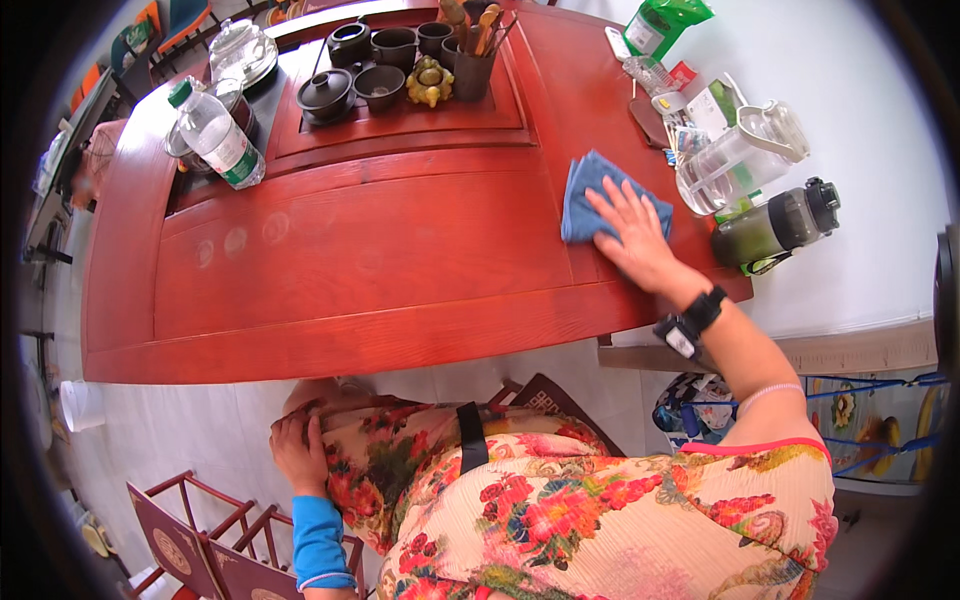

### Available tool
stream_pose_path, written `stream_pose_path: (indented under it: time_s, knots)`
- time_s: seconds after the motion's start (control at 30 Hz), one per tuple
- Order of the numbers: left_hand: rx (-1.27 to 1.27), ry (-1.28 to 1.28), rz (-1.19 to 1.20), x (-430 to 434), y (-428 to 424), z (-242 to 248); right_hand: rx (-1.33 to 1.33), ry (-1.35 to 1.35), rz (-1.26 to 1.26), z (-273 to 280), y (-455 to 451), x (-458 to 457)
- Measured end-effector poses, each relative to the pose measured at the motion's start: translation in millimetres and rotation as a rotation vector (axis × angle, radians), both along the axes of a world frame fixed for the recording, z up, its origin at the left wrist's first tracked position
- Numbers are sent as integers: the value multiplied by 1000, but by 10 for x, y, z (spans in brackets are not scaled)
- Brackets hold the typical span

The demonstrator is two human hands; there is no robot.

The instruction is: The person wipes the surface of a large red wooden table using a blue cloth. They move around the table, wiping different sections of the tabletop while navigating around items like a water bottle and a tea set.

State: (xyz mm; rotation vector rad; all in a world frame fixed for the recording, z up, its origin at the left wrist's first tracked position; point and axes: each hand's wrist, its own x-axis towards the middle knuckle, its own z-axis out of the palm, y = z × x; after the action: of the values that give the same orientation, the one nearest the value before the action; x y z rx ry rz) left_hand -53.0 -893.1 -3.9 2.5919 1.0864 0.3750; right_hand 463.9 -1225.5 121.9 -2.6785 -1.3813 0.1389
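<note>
My right hand (637, 236) lies with spread fingers on a folded blue cloth (583, 204), pressing on it near the right edge of the red wooden table (360, 247). The cloth is flat on the tabletop. My left hand (298, 450) rests on my thigh, against the floral dress (540, 510), below the table's front edge; it holds nothing that I can see. Several faint round marks show on the table's left part.
Right of the cloth stand or lie a dark drink bottle (776, 225), a clear pitcher (739, 165) and a green pouch (660, 28). A plastic bottle (221, 142) leans at left. Dark teaware (379, 86) fills the back. Wooden stools (180, 544) are at lower left.
</note>
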Motion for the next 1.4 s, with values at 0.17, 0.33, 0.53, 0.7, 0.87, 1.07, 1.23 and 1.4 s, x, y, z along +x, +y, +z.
stream_pose_path:
  time_s: [0.17, 0.33, 0.53, 0.7, 0.87, 1.07, 1.23, 1.4]
  knots:
    - [-10, -10, 5, 49, 20, 39, -17, -75, -60, -229, 538, 879]
    - [-14, 6, 16, 80, 44, 17, -46, -112, -113, -375, 1005, 1769]
    - [13, -8, 26, 72, 76, -27, -42, -143, -176, -442, 1249, 2121]
    - [21, -37, 38, 47, 24, -12, -84, -264, 85, -392, 819, 1526]
    - [44, -114, 49, -10, -10, -9, 32, -89, 220, -150, 133, 363]
    - [41, -146, 53, -125, 26, -129, -36, -64, 309, 30, -131, -727]
    - [25, -110, 111, -181, 2, -226, -63, -85, 432, -10, 79, -1011]
    - [17, -96, 153, -215, -64, -187, -61, -133, 578, 30, 372, -1175]
